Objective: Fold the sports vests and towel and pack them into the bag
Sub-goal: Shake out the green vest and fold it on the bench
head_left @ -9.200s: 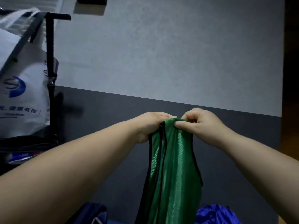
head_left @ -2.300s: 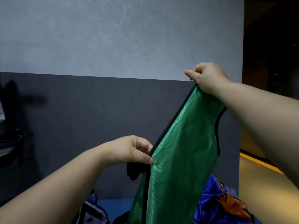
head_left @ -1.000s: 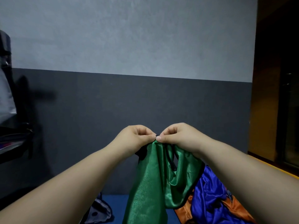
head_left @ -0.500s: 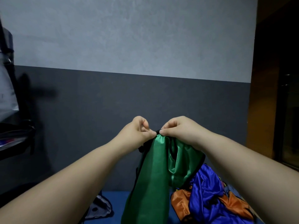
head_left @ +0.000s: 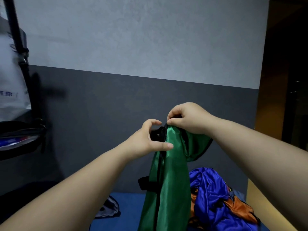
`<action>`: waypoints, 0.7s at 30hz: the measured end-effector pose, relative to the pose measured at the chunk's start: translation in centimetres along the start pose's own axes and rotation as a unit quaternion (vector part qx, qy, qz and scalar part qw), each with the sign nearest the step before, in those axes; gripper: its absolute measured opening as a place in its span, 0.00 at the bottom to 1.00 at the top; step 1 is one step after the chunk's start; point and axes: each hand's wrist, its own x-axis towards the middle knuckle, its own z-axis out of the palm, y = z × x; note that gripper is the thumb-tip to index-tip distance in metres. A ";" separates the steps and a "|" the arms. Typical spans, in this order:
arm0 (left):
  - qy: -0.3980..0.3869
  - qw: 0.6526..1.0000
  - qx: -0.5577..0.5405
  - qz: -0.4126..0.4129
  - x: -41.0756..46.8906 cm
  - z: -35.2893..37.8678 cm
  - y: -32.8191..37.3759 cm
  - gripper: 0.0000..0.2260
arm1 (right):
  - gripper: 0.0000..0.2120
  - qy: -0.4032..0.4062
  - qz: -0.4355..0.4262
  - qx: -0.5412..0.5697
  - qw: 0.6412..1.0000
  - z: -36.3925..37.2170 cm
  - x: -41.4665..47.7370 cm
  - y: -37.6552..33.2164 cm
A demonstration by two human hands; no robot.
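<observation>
Green, shiny cloth fills the lower middle of the view: a green vest [head_left: 168,177] with black trim [head_left: 157,135] hangs in the air before us, its lower end running out of the bottom of the view. Our right hand [head_left: 190,119] pinches its top, thumb and forefinger closed tight on the trimmed edge. Our left hand [head_left: 148,140] sits just below: the thumb presses flat on the front of the cloth, the forefinger arches free above, and the other fingers are hidden behind the fabric, so we judge it a loose hold.

We judge the vest very light, limp and slippery; it will slide and fall open unless held at the bound edges, where the trim gives fingers something firmer to catch. Corners and shoulder straps look the best places to grip.

Below, a blue surface [head_left: 133,207] shows bare room left of the hanging vest for laying it down. The right side is crowded: a crumpled blue vest [head_left: 208,185] lies over orange cloth [head_left: 241,209]. A grey item [head_left: 108,205] sits at the surface's left edge; whether it is the bag we cannot tell. A two-tone wall [head_left: 133,47] stands close behind, and a white bag [head_left: 10,80] hangs far left, well apart from our hands.
</observation>
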 end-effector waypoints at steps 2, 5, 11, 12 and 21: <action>-0.017 0.999 -0.040 0.005 -0.1 -0.1 -0.4 0.39 | 0.03 0.008 -0.006 -0.011 1.000 -0.3 0.4 -0.2; 0.005 0.997 -0.075 0.004 0.2 -0.2 -1.1 0.40 | 0.03 0.019 -0.014 -0.015 1.000 -0.7 1.1 -0.4; 0.042 0.982 -0.179 -0.046 0.2 -0.5 -2.4 0.44 | 0.02 0.026 -0.053 0.027 0.998 -0.7 3.0 -1.0; 0.039 0.976 -0.206 -0.064 0.2 -0.5 -2.5 0.43 | 0.03 0.029 -0.057 0.034 0.997 -0.6 3.3 -1.1; 0.026 0.961 -0.250 -0.110 0.7 -2.1 -4.5 0.24 | 0.02 -0.001 -0.057 0.101 0.993 2.4 5.0 0.2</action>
